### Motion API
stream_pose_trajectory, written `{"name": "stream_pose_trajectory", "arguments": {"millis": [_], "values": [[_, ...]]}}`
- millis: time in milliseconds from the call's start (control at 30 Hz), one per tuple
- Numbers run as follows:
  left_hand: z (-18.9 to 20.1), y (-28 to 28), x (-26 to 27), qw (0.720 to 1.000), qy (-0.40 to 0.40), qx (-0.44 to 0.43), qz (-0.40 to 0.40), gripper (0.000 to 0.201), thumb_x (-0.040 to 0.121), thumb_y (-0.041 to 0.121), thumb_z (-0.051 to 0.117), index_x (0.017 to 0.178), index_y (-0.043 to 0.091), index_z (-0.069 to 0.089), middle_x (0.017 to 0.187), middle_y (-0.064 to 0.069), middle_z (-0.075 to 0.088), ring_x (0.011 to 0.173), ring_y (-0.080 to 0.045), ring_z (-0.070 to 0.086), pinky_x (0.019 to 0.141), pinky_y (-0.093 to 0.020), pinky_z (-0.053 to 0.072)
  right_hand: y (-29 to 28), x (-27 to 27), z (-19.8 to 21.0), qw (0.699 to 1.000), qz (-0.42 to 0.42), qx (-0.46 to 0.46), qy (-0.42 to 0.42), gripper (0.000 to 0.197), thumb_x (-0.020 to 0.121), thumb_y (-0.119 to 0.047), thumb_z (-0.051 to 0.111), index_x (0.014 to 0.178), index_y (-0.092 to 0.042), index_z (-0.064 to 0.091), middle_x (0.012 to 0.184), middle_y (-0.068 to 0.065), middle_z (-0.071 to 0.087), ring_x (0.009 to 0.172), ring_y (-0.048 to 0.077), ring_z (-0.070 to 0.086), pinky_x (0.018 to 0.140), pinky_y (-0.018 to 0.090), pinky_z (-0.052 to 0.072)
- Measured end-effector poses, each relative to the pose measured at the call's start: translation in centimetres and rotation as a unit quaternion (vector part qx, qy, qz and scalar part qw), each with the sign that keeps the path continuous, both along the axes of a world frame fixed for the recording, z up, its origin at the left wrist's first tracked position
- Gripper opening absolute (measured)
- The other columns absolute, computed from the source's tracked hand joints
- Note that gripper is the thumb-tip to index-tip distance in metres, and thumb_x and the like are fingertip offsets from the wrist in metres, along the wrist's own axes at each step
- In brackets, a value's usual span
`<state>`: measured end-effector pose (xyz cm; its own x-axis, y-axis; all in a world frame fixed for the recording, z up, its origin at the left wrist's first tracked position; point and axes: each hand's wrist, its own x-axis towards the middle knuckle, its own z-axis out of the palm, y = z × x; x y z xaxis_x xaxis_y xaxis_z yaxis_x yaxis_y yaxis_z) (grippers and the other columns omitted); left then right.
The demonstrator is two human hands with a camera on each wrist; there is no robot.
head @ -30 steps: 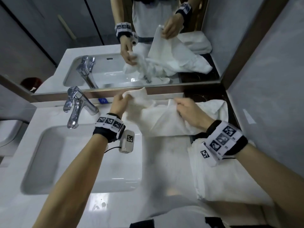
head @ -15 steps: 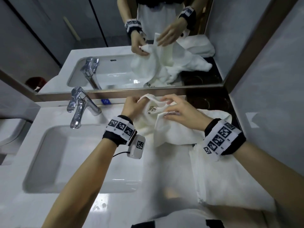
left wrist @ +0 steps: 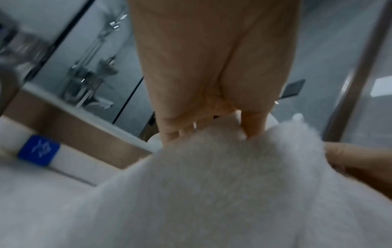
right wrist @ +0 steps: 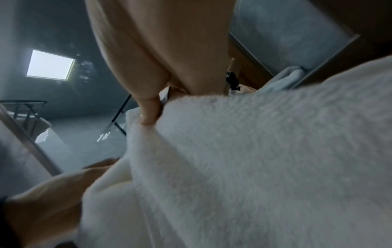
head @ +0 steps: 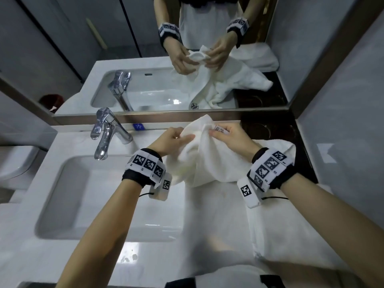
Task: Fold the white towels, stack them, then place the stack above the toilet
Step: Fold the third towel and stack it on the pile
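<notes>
While both hands work the same bunched edge, the likeliest slip is losing the true corner: the towel (head: 207,161) is crumpled, so a pinch on a mid-edge fold would give a skewed fold. Its hanging bulk could also slide toward the sink (head: 68,196) at 9 o'clock and get wet, if the basin is wet.

The left hand (head: 168,140) pinches the towel's top at about 11 o'clock, thumb and fingers closed on the cloth. The right hand (head: 232,136) pinches the edge by the small tag (head: 221,129) at 1 o'clock.

White, thick and fluffy, the towel hangs bunched over the counter (head: 207,204) just right of the sink. Another towel (head: 276,231) lies flat at 4 o'clock.
</notes>
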<state>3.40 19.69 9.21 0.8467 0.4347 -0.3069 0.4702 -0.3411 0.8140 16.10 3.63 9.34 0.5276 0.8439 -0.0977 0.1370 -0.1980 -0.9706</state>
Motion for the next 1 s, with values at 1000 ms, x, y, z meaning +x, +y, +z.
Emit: {"name": "stream_pose_trajectory", "arguments": {"millis": [1000], "values": [[-3.5, -4.1, 0.5, 0.991, -0.097, 0.025, 0.092, 0.038, 0.07, 0.033, 0.081, 0.092, 0.014, 0.057, 0.085, 0.007, 0.059, 0.076, -0.006, 0.054, 0.069, -0.016, 0.044, 0.5, -0.4, -3.4, 0.992, -0.102, -0.054, 0.046, 0.024, 0.09, -0.027, 0.063, 0.07, -0.014, 0.06, 0.065, -0.011, 0.052, 0.06, -0.001, 0.049, 0.056, 0.008, 0.038]]}}
